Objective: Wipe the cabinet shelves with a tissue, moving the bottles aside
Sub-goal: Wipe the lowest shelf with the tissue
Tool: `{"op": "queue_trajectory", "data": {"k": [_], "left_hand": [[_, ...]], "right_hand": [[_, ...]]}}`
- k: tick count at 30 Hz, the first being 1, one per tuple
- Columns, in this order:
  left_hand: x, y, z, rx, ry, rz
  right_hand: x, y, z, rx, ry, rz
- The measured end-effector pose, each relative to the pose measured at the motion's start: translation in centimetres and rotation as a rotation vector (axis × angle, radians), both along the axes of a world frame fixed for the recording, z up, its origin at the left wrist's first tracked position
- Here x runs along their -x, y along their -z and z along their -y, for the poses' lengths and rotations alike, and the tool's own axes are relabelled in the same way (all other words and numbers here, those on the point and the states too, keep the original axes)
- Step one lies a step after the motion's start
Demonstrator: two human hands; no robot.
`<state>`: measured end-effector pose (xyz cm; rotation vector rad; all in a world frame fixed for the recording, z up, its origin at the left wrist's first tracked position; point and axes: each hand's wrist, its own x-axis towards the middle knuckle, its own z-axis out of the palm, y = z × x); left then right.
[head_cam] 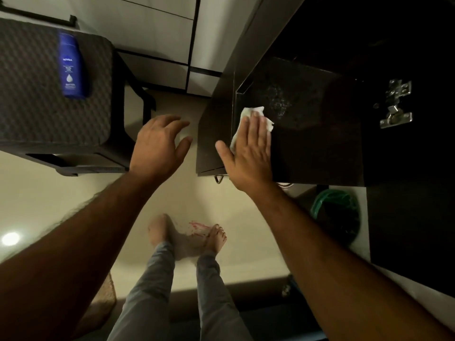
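Fingers of the left hand point(157, 143) are spread and gently bent, thumb apart, holding nothing and touching nothing; the hand hangs over the pale floor point(61, 205), to the left of the cabinet shelf point(307, 124) and clear of its edge. Farther left of the shelf, a blue lotion bottle point(71, 65) with white lettering lies on its side on the dark woven-patterned top of a stool point(37, 94), well apart from both hands. Fingers of the right hand point(248, 148) lie straight and close together, palm down, pressing a tissue point(248, 114) flat against the shelf near its front left corner; the thumb juts out to the left past the shelf's side wall. White and crumpled, the tissue shows beyond the fingertips and along the thumb side of the palm, the remainder hidden beneath the hand. Dark brown and glossy, the shelf surface carries a patch of pale specks or droplets point(278, 102) just beyond the tissue. At the shelf's right, a metal hinge point(396, 104) is fixed to the dark cabinet panel. Below the shelf's front edge, a green-rimmed bin point(334, 212) stands on the floor, and the person's bare feet point(187, 237) appear on the floor between the two forearms.
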<state>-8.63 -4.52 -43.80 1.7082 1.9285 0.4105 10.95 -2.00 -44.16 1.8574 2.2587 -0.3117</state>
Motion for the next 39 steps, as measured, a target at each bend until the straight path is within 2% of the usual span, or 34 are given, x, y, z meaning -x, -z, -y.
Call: {"op": "queue_trajectory", "data": {"k": [5,8,12,19,26,31,34,36,39], "left_hand": [[0.1,-0.7,-0.8,0.002,0.002,0.023],[0.3,-1.0,-1.1,-0.011,0.004,0.024],[0.3,-1.0,-1.0,-0.016,-0.009,0.024],[0.0,-1.2,-0.5,-0.015,-0.017,0.035],[-0.4,-1.6,-0.7,-0.016,-0.027,0.009],[-1.3,-2.0,-0.8,-0.024,-0.039,0.000],[-2.7,-2.0,-0.7,-0.014,-0.039,0.023],[-3.9,-2.0,-0.8,-0.007,-0.028,0.042],[-5.6,-1.9,-1.5,-0.015,-0.001,0.048]], "right_hand": [[-2.6,-1.0,4.5,0.029,-0.224,0.040],[-3.3,-1.0,2.7,0.031,-0.153,0.024],[0.7,-0.1,-2.0,-0.012,-0.061,0.023],[0.5,-0.4,-3.1,0.001,-0.205,0.049],[0.9,0.1,-4.1,-0.008,-0.150,0.019],[-3.6,-0.6,-0.4,-0.016,-0.094,0.005],[-8.2,-0.9,2.4,0.013,-0.087,0.068],[-10.3,-0.8,1.0,-0.002,0.004,0.096],[-9.2,-0.1,-4.6,0.016,0.153,0.054]]}}
